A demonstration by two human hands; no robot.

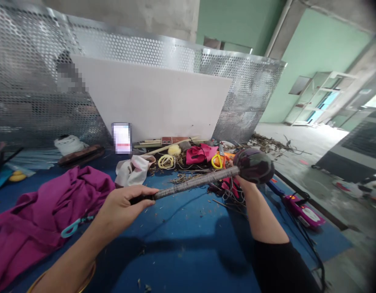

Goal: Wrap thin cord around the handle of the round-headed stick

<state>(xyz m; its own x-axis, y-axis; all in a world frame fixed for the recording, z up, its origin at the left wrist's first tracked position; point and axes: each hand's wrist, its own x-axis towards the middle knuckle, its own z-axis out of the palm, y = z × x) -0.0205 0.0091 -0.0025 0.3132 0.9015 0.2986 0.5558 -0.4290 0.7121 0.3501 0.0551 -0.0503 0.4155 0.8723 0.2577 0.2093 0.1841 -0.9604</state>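
Above the blue table, a mallet-like tool is held slantwise, its right end higher. Its long thin handle (190,184) is wrapped in grey, streaked material, with a dark grip at the left end. The round head (255,166) is covered in dark, patterned material. My left hand (127,205) is closed on the grip, thumb and fingers pinching it. My right hand (245,181) comes up behind and below the head, touching or very near it. Its fingers are hidden by the head, so their pose does not show. The tool casts a shadow on the table.
Magenta cloth (74,195) and a light-blue-handled item (70,228) lie left. Toward the back are a phone (121,138), white cloth (133,170), pink cloth (200,154), yellow-handled scissors (217,161) and dried plant bits. A magenta corded device (305,212) sits right. A white board (157,97) leans behind.
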